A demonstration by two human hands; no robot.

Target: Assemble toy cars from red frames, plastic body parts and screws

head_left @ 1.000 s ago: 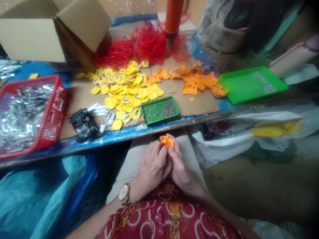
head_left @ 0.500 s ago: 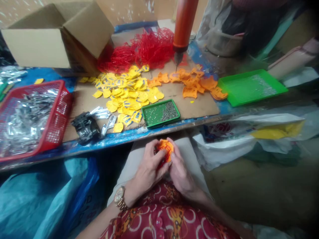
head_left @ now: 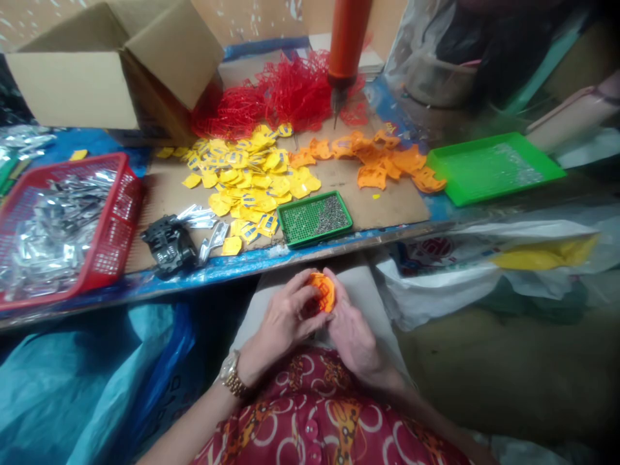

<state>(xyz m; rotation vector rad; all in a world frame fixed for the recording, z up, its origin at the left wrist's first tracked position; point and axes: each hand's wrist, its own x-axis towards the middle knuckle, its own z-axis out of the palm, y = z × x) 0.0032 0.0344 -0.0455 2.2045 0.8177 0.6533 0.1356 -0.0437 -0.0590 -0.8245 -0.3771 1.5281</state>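
As our left hand (head_left: 289, 316) and right hand (head_left: 353, 339) cup together over our lap, a flat orange plastic tag (head_left: 322, 292) with an uneven outline sits gripped between them, just below the table edge. Our left fingers (head_left: 303, 290) curl closed around its near side, while our right fingertips (head_left: 335, 287) press against its far edge. Its smooth face tilts up toward us. A gold link watch (head_left: 231, 373) circles our left wrist, and a red patterned button-front garment (head_left: 314, 413) covers our middle.

Just ahead, a blue-edged table (head_left: 242, 261) carries a rough brown cardboard sheet (head_left: 382, 206). On it lie jagged orange plastic tags (head_left: 382, 158), a loose heap of flat yellow plastic tags (head_left: 252, 174) with blue printing, and a wiry tangle of red plastic runners (head_left: 276, 97) beneath a glossy orange cylindrical tube (head_left: 346, 39) with a narrow pointed tip. A small green perforated tray (head_left: 314, 218) holds tiny metal bits, and a shallow bright green plastic tray (head_left: 491, 166) stands to the right. On the left, a red plastic mesh basket (head_left: 116, 213) brims with crinkled silver pieces, near a chunky black moulded part (head_left: 169, 245) and an open corrugated cardboard box (head_left: 72, 84).
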